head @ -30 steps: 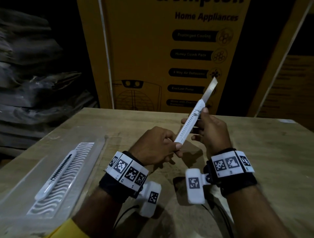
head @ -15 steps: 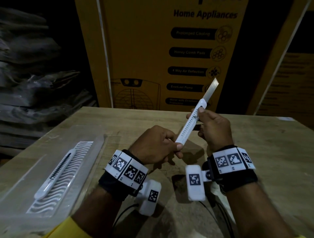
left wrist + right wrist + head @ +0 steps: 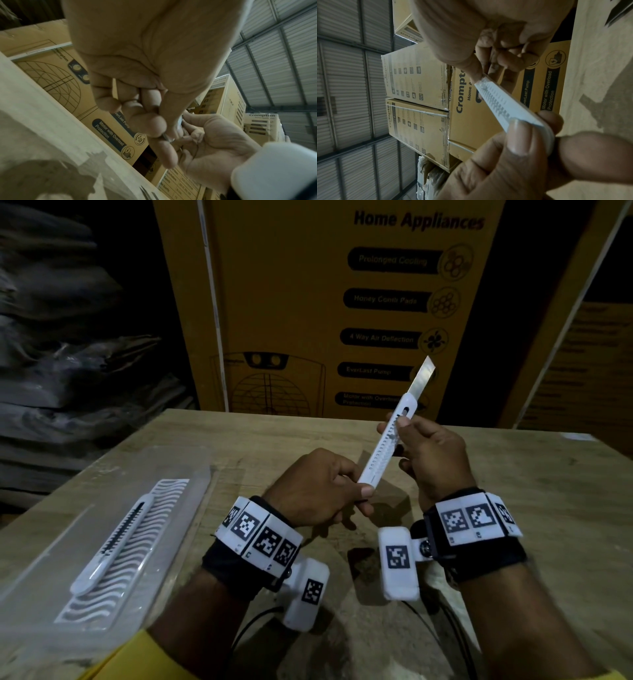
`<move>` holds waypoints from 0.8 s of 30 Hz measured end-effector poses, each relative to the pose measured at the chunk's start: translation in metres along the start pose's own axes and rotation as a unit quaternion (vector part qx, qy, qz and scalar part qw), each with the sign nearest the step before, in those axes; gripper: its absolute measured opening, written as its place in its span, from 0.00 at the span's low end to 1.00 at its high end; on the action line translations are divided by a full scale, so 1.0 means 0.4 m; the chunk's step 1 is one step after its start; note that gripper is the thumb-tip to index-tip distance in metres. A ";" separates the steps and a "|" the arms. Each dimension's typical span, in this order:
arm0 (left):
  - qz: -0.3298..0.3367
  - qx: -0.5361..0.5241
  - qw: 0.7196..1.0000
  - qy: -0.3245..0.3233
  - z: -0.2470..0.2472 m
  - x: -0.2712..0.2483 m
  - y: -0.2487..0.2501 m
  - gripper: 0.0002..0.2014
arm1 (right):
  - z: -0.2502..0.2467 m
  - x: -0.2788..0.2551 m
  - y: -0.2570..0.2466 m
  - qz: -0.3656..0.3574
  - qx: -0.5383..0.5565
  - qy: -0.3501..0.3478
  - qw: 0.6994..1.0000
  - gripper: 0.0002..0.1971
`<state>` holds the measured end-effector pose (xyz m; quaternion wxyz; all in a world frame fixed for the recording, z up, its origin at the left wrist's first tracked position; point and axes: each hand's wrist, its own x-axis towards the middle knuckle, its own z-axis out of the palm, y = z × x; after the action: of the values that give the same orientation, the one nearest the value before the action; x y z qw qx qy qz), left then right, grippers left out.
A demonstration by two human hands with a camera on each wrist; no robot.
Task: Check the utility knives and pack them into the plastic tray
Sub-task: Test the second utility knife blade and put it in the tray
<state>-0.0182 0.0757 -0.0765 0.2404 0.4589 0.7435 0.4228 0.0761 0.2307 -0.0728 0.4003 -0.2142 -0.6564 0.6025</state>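
Dim throughout, lit from above. Hard shadows on the wooden table (image 3: 513,508) below both wrists. Faint sheen along the extended blade (image 3: 422,374) beyond the fingertips. Strong fisheye bending at the edges; nearest skin soft and blurred in both wrist views.

knife (image 3: 383,445) – white matt plastic, shiny metal blade (image 3: 422,374) | tray (image 3: 41,570) – clear plastic | table (image 3: 513,481) – rough wood

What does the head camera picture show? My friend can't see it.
Two hands hold a white utility knife above a wooden table, its metal blade slid out and pointing up: the left hand pinches the bottom end, the right hand grips the middle. Another knife lies in a clear plastic tray on the left.
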 end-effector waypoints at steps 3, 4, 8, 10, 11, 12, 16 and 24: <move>0.001 -0.007 1.000 -0.004 0.002 0.002 -0.002 0.07 | -0.001 0.000 0.001 -0.005 0.009 -0.009 1.000 0.10; 0.001 -0.009 1.000 -0.006 0.003 0.002 -0.003 0.07 | 0.000 0.000 0.002 -0.006 0.012 -0.010 1.000 0.10; 0.001 -0.003 1.000 -0.004 0.006 0.005 -0.005 0.07 | 0.001 0.003 0.010 -0.001 0.009 -0.016 1.000 0.08; -0.002 0.002 1.000 0.005 0.004 0.007 -0.008 0.06 | 0.003 0.003 0.013 0.000 0.010 -0.021 1.000 0.09; -0.002 0.003 1.000 0.008 0.003 0.008 -0.009 0.06 | 0.004 0.003 0.015 -0.003 0.008 -0.022 1.000 0.09; -0.001 0.003 1.000 0.009 0.003 0.008 -0.010 0.06 | 0.006 0.002 0.016 -0.005 0.004 -0.023 1.000 0.09; 0.002 -0.008 1.000 0.012 0.004 0.007 -0.008 0.07 | 0.008 0.006 0.018 0.000 0.009 -0.026 1.000 0.08; 0.004 -0.009 1.000 0.023 0.003 0.006 -0.009 0.08 | 0.020 0.007 0.023 0.052 0.019 -0.034 0.998 0.11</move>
<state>-0.0201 0.0773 -0.0802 0.2262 0.4495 0.7431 0.4410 0.0665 0.2295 -0.0806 0.3503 -0.2200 -0.6459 0.6416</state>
